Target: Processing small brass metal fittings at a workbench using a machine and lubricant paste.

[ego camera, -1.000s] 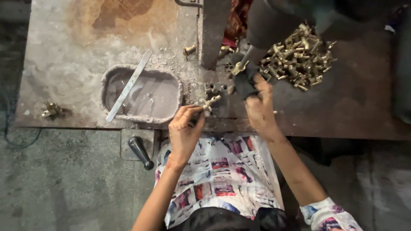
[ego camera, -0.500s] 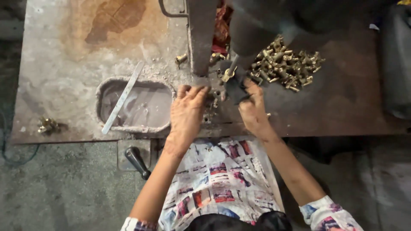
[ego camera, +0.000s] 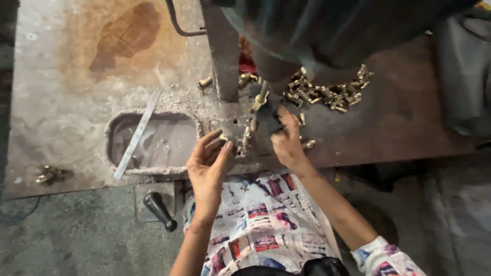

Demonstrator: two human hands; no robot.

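Seated at a worn metal bench (ego camera: 66, 102), a person is seen working under a dark machine head (ego camera: 327, 30). A small brass fitting (ego camera: 223, 138) is pinched between the fingertips of the left hand (ego camera: 207, 168), just at 9 o'clock of the machine's fixture block (ego camera: 238, 125). The right hand (ego camera: 286, 140) is curled narrowly around a dark piece at 3 o'clock of that block; what exactly is gripped cannot be told. A heap of brass parts (ego camera: 327, 89) lies at 1 o'clock, so much work is judged to remain. Only a few brass pieces (ego camera: 48, 174) are set aside at 9 o'clock, beyond a sunken tray (ego camera: 153, 140) crossed by a metal strip (ego camera: 137, 134).
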